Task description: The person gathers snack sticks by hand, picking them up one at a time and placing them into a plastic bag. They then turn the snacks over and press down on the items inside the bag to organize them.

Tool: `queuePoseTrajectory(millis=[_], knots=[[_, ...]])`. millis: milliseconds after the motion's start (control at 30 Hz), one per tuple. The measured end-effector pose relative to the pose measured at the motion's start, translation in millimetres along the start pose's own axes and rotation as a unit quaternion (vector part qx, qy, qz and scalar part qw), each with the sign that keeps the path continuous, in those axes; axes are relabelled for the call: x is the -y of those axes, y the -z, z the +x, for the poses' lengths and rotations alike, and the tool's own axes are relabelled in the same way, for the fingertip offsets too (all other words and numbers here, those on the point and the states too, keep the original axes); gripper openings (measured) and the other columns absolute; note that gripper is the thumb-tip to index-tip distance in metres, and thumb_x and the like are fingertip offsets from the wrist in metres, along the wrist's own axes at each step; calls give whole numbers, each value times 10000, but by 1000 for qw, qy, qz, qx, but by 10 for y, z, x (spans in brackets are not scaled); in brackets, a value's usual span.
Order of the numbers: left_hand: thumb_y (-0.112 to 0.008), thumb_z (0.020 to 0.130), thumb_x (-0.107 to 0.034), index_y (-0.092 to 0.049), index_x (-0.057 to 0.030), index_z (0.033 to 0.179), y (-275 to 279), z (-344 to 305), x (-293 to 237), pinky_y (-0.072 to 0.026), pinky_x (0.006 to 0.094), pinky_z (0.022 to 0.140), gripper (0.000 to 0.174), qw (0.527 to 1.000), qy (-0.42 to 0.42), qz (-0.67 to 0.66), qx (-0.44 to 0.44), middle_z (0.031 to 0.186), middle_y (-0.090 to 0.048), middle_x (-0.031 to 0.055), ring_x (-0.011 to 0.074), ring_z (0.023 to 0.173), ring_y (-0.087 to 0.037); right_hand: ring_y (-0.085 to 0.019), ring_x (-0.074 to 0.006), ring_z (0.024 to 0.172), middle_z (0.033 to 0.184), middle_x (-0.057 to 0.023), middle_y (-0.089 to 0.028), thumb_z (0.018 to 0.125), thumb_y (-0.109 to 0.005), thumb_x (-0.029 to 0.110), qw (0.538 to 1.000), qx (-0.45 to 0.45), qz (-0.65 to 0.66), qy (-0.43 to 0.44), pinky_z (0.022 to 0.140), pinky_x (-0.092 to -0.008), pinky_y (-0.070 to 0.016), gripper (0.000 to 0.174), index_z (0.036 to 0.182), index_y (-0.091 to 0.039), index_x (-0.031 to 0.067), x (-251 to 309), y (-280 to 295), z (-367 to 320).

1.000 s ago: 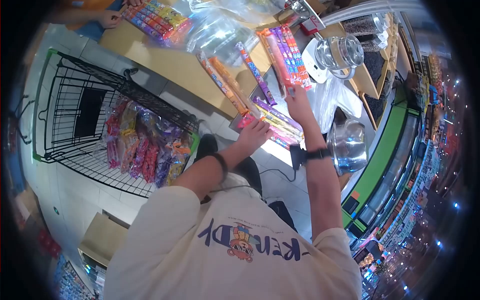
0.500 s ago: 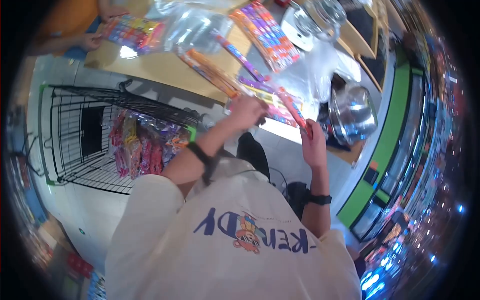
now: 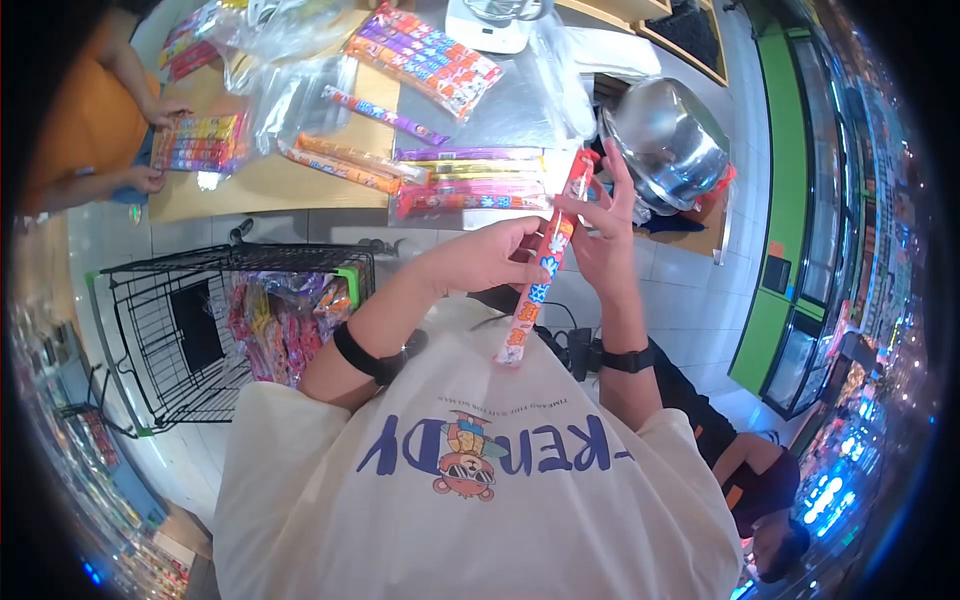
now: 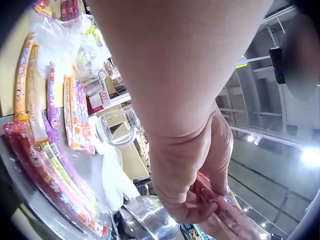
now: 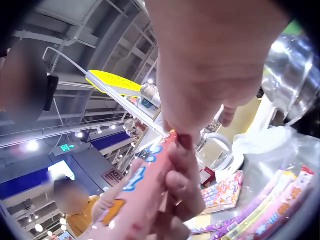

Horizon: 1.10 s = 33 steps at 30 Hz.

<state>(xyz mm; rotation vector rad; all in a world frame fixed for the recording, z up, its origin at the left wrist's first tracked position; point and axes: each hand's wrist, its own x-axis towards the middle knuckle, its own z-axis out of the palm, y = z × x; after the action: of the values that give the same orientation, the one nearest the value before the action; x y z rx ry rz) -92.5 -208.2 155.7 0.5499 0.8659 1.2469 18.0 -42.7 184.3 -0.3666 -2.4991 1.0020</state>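
A long pink stick-shaped packet with blue and orange cartoon print stands slanted in front of my chest, its red end uppermost. My left hand grips it around the middle, the curled fingers showing in the right wrist view. Higher up, my right hand pinches it close to the red end, with one finger pointing upward. Beyond the hands, several similar packets in pink, yellow and purple lie side by side on the grey surface. Two orange stick packets and a purple one lie behind them.
A flat bundle of sticks lies farther back near a white appliance. A steel pot stands at the right. Left of me is a black wire cart with bagged sweets. Another person holds a packet bundle at the table.
My right hand has brought the pink stick packet back from the table toward my chest, turning it. My left hand has left the packets on the table and taken hold of this one.
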Motion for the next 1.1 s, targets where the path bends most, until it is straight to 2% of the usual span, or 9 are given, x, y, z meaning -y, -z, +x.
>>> queuePoseTrajectory(millis=[100,133,167,233,367,433,467,767,1100], knots=[[-643,950,-31,-475,-39,1329,-85,164,11,-539,307,900,414,998,-40,-17,-44,1164,-583,34,120,1071,-592,-485,-250,1338,1596,-154,-278,886,-655,-79,950,-52,251,-179,1023,-383,-483,545,1388,-584,122,81,106,-20],[-643,950,-31,-472,-42,1338,-89,242,42,-535,310,909,424,993,-65,-33,-89,1177,-593,38,123,1082,-595,-598,-162,1153,1449,-128,-470,1001,-569,55,943,-9,263,-204,900,-297,-524,519,1498,-418,54,-96,109,-122],[-642,950,-30,-469,-44,1347,-111,304,67,-530,313,918,433,986,-88,-51,-133,1189,-602,42,126,1092,-598,-598,-162,1153,1449,-128,-470,1001,-569,55,942,-13,266,-205,900,-297,-524,519,1498,-418,54,-159,221,-186],[-644,946,-25,-480,-32,1338,-128,400,62,-521,319,951,425,979,-101,-35,-175,1226,-619,54,129,1107,-606,-634,-109,923,1156,-60,-632,1065,-492,208,819,223,292,-440,778,-242,-515,374,1389,-531,25,-146,455,-267],[-590,992,-61,-484,-6,1310,118,661,218,-531,355,971,340,967,-121,-27,-222,1238,-629,93,159,1106,-626,-579,-74,730,929,-13,-643,1075,-471,299,850,277,284,-347,654,-219,-472,365,1253,-614,15,-603,580,-590],[-553,1031,-134,-508,-1,1283,191,749,125,-545,392,956,289,866,-201,-300,-346,1227,-626,124,204,1095,-643,-530,-57,685,876,-8,-655,1062,-490,263,825,254,304,-404,606,-240,-451,322,1136,-670,6,-705,696,-605],[-534,1048,-188,-529,3,1254,207,767,87,-552,422,952,281,863,-210,-266,-376,1221,-624,139,236,1100,-646,-510,-59,655,848,2,-643,1055,-506,259,817,257,305,-416,580,-237,-432,314,1139,-672,7,-738,761,-607],[-577,1014,-101,-539,91,1272,267,963,664,-541,386,999,324,924,-30,-111,-365,1226,-616,162,226,1135,-630,-554,-65,691,887,-3,-682,938,-702,194,793,239,277,-487,606,-221,-440,227,1082,-700,19,-1783,1244,-888],[-683,950,-92,-656,-5,1079,218,1027,988,-544,271,836,158,883,-4,-101,-458,1060,-702,65,130,948,-656,-672,-108,812,1007,-74,-724,935,-720,177,715,130,425,-539,639,-216,-528,266,1147,-684,21,-2464,1278,-1007]])
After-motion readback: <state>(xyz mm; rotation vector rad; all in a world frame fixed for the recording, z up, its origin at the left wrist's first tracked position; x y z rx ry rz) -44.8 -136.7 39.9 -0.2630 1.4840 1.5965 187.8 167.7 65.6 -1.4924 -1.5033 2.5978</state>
